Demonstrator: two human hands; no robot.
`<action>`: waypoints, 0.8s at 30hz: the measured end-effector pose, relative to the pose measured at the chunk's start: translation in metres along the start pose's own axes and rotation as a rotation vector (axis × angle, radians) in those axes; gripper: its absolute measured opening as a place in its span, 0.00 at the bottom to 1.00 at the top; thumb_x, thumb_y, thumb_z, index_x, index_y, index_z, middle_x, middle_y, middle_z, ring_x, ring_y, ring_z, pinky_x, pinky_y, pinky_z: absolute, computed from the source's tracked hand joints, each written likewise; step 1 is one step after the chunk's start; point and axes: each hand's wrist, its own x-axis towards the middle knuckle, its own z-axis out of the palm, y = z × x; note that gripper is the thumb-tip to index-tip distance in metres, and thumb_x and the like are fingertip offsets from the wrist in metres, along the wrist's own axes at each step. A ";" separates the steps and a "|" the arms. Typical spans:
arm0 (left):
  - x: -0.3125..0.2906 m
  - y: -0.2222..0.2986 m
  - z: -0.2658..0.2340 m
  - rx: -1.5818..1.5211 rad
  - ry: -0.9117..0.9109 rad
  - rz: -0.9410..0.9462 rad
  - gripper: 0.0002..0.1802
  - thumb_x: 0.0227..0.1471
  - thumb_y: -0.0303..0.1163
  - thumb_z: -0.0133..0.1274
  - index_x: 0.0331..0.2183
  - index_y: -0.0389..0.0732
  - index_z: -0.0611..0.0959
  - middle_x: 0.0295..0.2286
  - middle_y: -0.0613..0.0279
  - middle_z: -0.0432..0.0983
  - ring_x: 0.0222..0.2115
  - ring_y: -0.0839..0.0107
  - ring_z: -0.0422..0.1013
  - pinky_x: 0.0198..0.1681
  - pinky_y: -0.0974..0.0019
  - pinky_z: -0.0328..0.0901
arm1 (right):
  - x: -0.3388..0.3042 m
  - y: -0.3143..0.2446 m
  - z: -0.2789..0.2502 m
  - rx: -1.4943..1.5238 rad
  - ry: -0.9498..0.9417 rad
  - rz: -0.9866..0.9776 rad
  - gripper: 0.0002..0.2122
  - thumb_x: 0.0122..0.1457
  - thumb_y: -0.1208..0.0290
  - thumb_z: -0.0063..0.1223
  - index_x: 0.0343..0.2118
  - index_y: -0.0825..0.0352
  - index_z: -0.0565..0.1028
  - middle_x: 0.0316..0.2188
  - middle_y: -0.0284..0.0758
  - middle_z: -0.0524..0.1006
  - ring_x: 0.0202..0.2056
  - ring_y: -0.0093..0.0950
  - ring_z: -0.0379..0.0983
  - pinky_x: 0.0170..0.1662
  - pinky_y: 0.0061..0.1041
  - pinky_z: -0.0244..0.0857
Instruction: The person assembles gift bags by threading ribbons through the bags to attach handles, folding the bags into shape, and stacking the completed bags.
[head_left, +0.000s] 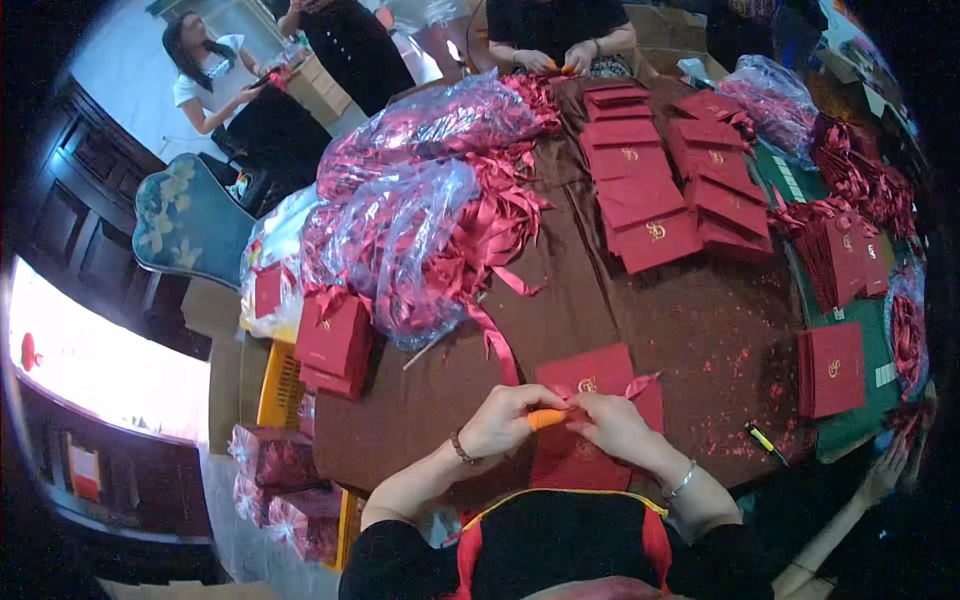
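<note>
Over on the left, a glaring bright panel (pixel 105 365) sits low by dark woodwork, and a blue floral chair (pixel 185 215) stands nearer the table. Under the table edge, a yellow crate (pixel 280 385) shows beside clear-wrapped red packages (pixel 290 462). A stack of red packets (pixel 332 340) sits at the table's left edge, next to 2 big clear bags of red ribbons (pixel 385 245) spilling their loops; a loose ribbon strip (pixel 492 343) trails from the heap towards me.

In the middle, the left hand (pixel 503 418), a beaded bracelet (pixel 462 447) at its wrist, has thumb and forefinger pressed together, pinching a pink ribbon (pixel 642 385); 1 finger wears an orange cover (pixel 546 418). Beneath lies the red packet (pixel 605 362), flat on the brown cloth (pixel 700 330) at the near edge. The right hand (pixel 615 428), with a silver bangle (pixel 683 479), meets the left, its fingertips closed on the same ribbon, whose tail pokes out beyond it.

Farther right, 2 overlapping rows of red packets (pixel 655 235) fill the far side. Then come a small yellow-and-black tool (pixel 763 438), another upright red stack (pixel 838 370), a green mat (pixel 850 435) and a co-worker's hand (pixel 885 475).
</note>
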 end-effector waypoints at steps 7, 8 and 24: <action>-0.016 -0.017 0.016 0.268 0.282 0.154 0.06 0.43 0.25 0.54 0.28 0.36 0.78 0.25 0.52 0.74 0.28 0.58 0.72 0.32 0.63 0.66 | 0.008 0.020 -0.013 0.440 -0.109 0.229 0.12 0.53 0.73 0.52 0.39 0.72 0.72 0.30 0.33 0.75 0.35 0.20 0.70 0.40 0.19 0.65; -0.014 -0.021 0.018 0.256 0.320 0.162 0.05 0.42 0.24 0.54 0.28 0.36 0.78 0.26 0.52 0.74 0.29 0.59 0.72 0.33 0.64 0.66 | 0.007 0.018 -0.022 0.448 -0.157 0.202 0.11 0.54 0.73 0.50 0.40 0.71 0.72 0.30 0.30 0.74 0.34 0.17 0.69 0.38 0.18 0.64; -0.021 -0.047 0.054 0.391 0.387 0.088 0.08 0.44 0.23 0.52 0.32 0.35 0.79 0.28 0.54 0.77 0.29 0.68 0.74 0.33 0.70 0.66 | -0.003 0.027 0.002 0.470 -0.153 0.269 0.16 0.49 0.68 0.56 0.39 0.72 0.73 0.29 0.40 0.78 0.32 0.24 0.73 0.36 0.23 0.66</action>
